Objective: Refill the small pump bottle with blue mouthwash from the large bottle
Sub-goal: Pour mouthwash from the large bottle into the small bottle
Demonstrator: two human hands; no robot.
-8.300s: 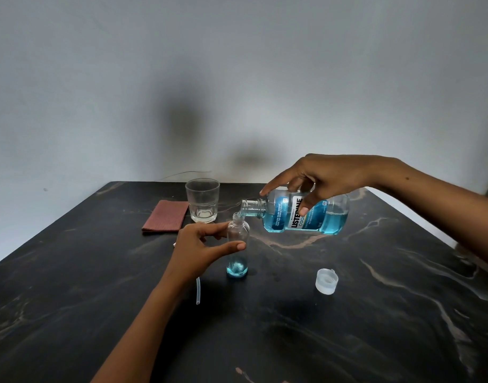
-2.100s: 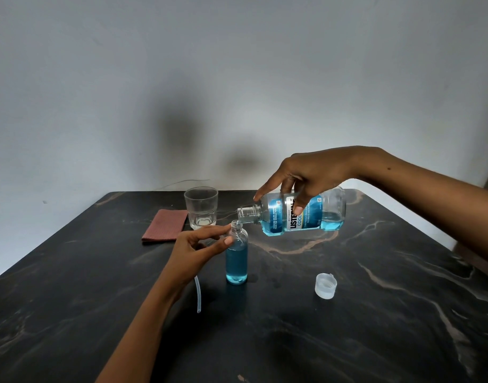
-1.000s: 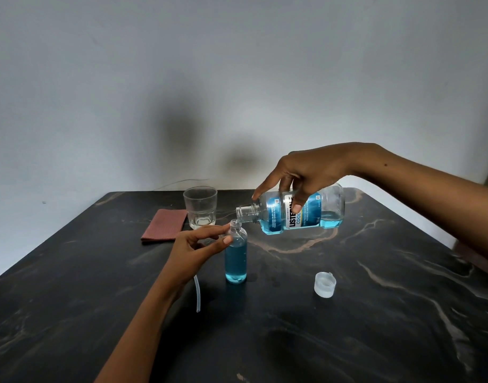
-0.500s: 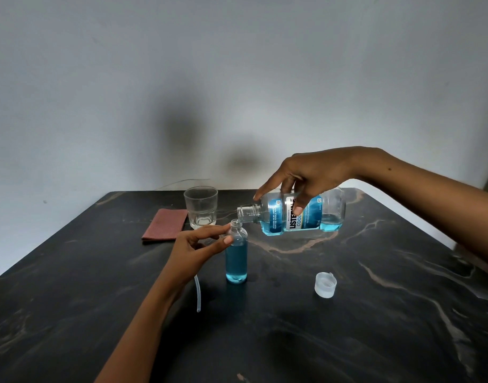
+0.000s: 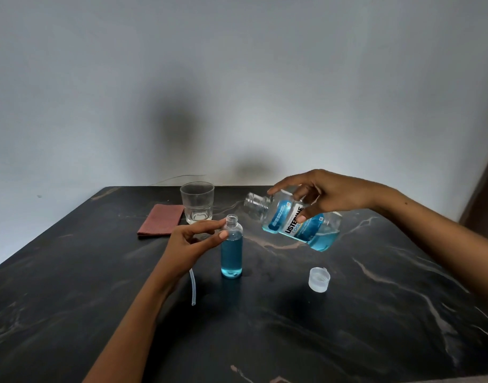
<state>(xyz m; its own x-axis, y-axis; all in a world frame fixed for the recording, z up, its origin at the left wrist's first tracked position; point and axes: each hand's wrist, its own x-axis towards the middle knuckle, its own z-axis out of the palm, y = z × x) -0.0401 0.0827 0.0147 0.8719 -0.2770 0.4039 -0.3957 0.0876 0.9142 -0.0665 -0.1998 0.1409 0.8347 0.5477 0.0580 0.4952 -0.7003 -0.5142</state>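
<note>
Above table — right hand [image 5: 329, 195] fingers grip large bottle [image 5: 298, 221] | left hand [image 5: 191, 241] fingers pinch small bottle [image 5: 231, 248]

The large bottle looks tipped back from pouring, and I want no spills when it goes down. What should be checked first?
1. Small bottle filled to near its shoulder: ok.
2. Small bottle upright, steadied by the left hand: ok.
3. Large bottle mouth clear of the small bottle's neck: ok.
4. Right hand gripping the large bottle: ok.
5. Large bottle upright: not ok, tilted.
6. Cap within reach on the table: ok.
</note>
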